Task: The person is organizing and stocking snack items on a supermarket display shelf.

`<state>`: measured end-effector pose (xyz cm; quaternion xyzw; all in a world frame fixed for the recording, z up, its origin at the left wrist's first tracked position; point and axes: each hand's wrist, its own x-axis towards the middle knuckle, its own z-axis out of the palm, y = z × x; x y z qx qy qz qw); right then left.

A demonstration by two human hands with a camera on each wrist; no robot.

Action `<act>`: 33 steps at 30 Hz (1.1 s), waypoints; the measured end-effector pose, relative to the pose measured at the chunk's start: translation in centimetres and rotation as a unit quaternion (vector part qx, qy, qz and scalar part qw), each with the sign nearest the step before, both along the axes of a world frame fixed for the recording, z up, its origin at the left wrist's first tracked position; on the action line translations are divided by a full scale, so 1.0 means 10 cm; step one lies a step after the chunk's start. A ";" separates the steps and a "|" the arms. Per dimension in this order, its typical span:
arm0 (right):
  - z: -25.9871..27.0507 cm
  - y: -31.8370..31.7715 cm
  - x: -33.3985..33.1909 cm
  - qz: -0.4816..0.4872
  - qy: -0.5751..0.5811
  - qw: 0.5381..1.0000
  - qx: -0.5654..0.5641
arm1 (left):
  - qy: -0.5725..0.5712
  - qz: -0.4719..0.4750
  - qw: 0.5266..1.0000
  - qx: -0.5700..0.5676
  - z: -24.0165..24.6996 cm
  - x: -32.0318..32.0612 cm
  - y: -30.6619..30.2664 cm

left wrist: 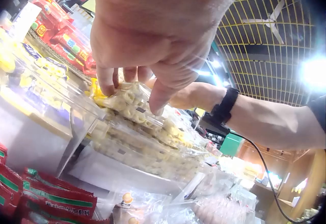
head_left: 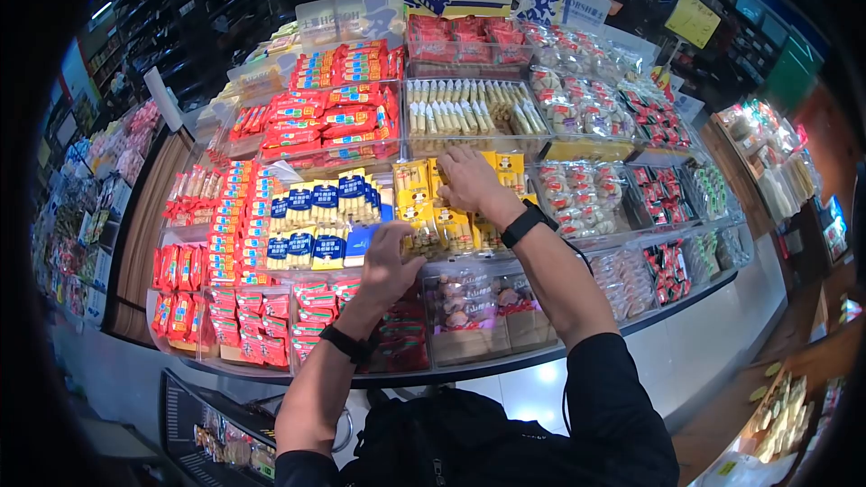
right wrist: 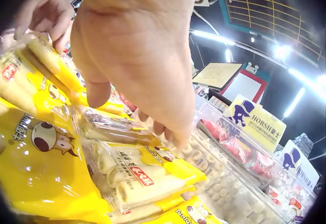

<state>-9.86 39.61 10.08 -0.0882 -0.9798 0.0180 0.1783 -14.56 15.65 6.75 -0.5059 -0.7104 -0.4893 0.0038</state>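
Observation:
Yellow packets of roll-shaped biscuits (head_left: 415,194) lie stacked in a clear bin at the middle of the display. My left hand (head_left: 388,261) is at the front left of this stack. In the left wrist view its thumb and fingers (left wrist: 106,80) lie on either side of a clear-and-yellow biscuit packet (left wrist: 133,99), gripping its end. My right hand (head_left: 474,185) reaches over the back of the same stack, fingers loosely bent. The right wrist view shows its palm above the packets, its thumb (right wrist: 98,94) and fingertips apart, close over a biscuit packet (right wrist: 135,175).
Blue-and-white labelled packets (head_left: 311,203) fill the bin on the left. Behind stands a clear bin of pale rolls (head_left: 469,113). Clear dividers, red packets (head_left: 329,117) and bagged snacks (head_left: 577,194) surround it. A black shopping basket (head_left: 185,424) is at lower left.

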 end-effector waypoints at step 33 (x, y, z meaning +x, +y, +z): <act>0.19 -0.79 1.87 -0.102 0.179 0.841 -0.500 | 0.039 -0.002 0.999 -0.007 -0.24 -0.15 0.04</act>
